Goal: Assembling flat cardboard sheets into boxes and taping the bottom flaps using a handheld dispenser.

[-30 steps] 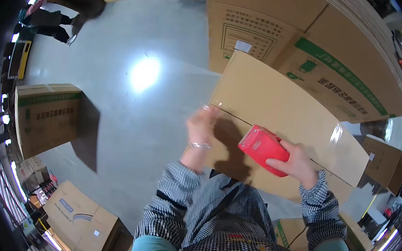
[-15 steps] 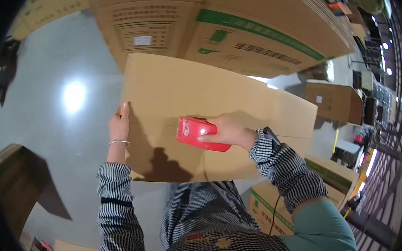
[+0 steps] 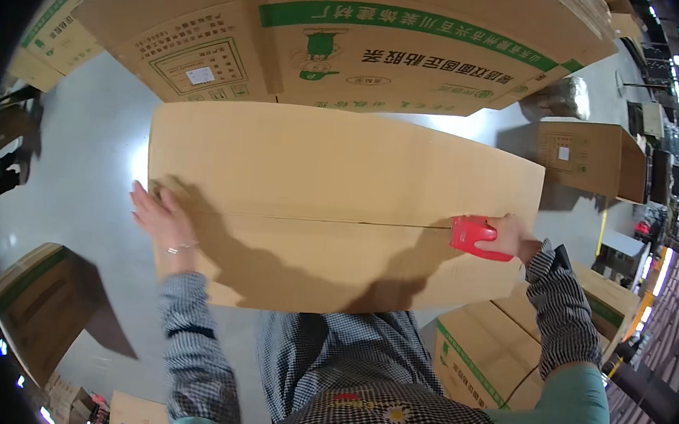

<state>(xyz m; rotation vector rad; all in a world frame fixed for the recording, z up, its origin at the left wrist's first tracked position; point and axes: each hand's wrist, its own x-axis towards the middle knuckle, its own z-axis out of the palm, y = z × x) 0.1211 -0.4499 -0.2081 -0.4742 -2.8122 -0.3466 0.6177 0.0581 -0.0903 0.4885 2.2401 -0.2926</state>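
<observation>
A large plain cardboard box (image 3: 344,164) lies in front of me with its two top flaps meeting along a lengthwise seam. At the right end of that seam my right hand (image 3: 507,235) is closed around a red handheld tape dispenser (image 3: 474,237), whose front end rests on or just over the box. Whether tape runs along the seam I cannot tell. At the box's left end is my left hand (image 3: 162,225), its fingers spread and holding nothing. It is near the left edge, and I cannot tell whether it touches the cardboard.
Behind the box stands a big printed carton (image 3: 419,45) with a green stripe. A brown carton (image 3: 578,156) sits on the floor at the far right, and cartons with green stripes (image 3: 489,350) stand low on my right. Another carton (image 3: 36,307) is at the left.
My right hand has moved with the tape dispenser from the middle of the box to the right end. My left hand has released the left edge and its fingers have spread. The view has shifted.
</observation>
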